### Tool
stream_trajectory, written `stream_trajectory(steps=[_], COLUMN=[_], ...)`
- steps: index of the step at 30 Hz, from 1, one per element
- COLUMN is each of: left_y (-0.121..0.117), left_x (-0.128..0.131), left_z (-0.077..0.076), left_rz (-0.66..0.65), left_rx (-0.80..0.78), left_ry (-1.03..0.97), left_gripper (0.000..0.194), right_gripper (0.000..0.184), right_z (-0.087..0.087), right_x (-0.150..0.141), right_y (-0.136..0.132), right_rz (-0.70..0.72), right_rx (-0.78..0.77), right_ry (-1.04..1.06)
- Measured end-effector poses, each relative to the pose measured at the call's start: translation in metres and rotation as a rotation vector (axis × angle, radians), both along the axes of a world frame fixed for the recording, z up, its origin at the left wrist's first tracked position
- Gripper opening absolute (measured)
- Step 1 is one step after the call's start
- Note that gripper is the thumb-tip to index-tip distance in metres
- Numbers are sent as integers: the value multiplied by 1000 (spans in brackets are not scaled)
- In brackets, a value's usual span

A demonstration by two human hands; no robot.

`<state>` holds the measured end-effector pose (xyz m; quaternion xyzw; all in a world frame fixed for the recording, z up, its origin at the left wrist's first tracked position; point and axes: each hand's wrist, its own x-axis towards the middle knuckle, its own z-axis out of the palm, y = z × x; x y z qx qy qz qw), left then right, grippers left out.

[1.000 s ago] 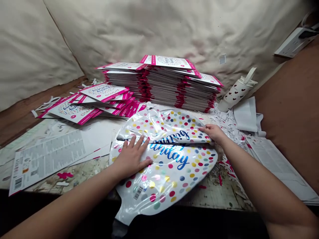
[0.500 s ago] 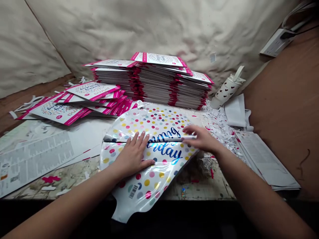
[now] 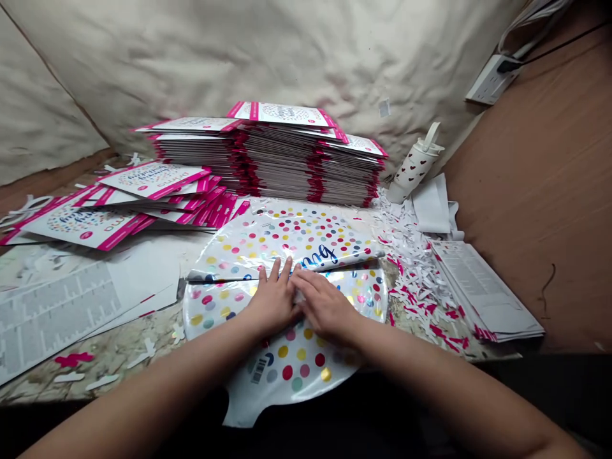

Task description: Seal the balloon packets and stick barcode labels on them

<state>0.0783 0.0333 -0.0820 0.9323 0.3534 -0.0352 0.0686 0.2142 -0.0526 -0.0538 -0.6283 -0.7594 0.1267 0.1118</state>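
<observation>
A flat, uninflated foil balloon point(image 3: 306, 376), white with coloured dots and blue lettering, lies before me with its tail over the table's front edge. A fold runs across its middle. My left hand point(image 3: 272, 296) rests flat on the balloon just below the fold, fingers spread. Beside it, touching its fingers, my right hand point(image 3: 327, 306) lies on the balloon with its fingers stretched out and angled to the left. Neither hand grips anything. Part of the lettering is hidden under my hands.
Tall stacks of pink-and-white packets point(image 3: 282, 159) stand at the back. Looser packets point(image 3: 157, 178) lie at left above printed cards point(image 3: 62, 312). Paper scraps point(image 3: 415, 274), a heart-patterned tumbler point(image 3: 414, 169) and a pile of printed sheets point(image 3: 488, 293) are at right. A power strip point(image 3: 492, 80) hangs on the wall.
My right hand has moved from the balloon's right edge to its middle, next to my left hand. My left hand stays on the balloon. The view has shifted to the right.
</observation>
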Motion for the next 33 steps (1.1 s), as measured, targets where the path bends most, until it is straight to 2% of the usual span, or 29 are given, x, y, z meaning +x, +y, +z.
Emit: stream_trajectory(steps=[1,3,6,8,9,10,11,13,15,16,21,25,29,30,31,32,33], left_y=[-2,-3,-3,-3,-3,-3,-4,-5,-6,-6,-7,-7,-8,-9,-10,-12,-13], left_x=[1,1,2,3,4,5,5,5,5,5,5,5,6,6,7,8,9], left_z=[-2,-4,-1,2,3,3,3,3,2,2,3,2,1,2,3,5,6], left_rz=[6,32,60,61,64,68,71,72,70,74,129,139,123,130,130,117,91], left_rx=[11,23,11,-5,-10,-12,-10,5,29,39,27,64,34,28,36,54,70], left_ry=[2,-6,-14,-8,-4,-1,2,2,-4,-7,10,-12,-8,-7,-10,-14,-13], left_gripper=[75,77,87,89,90,90,90,89,89,89,98,102,96,95,93,90,84], right_gripper=[54,63,66,65,63,60,58,54,55,59,87,98,110,108,101,89,75], right_z=[-5,-16,-29,-34,-34,-33,-32,-28,-23,-22,-30,-36,-24,-19,-14,-11,-8], right_x=[0,14,55,77,82,84,81,69,58,55,72,90,94,92,87,81,74], right_y=[8,17,12,0,-7,-12,-16,-18,-14,-11,-10,-17,-16,-15,-15,-16,-17], right_rz=[5,-99,-446,-697,-759,-752,-675,-401,-197,-187,-561,-652,-765,-790,-772,-690,-545], right_rx=[5,-78,-142,-99,-58,-10,35,87,70,38,-177,-165,-203,-199,-178,-148,-122], right_ry=[43,48,-70,-173,-217,-248,-260,-235,-182,-160,-131,-191,-253,-279,-303,-311,-296])
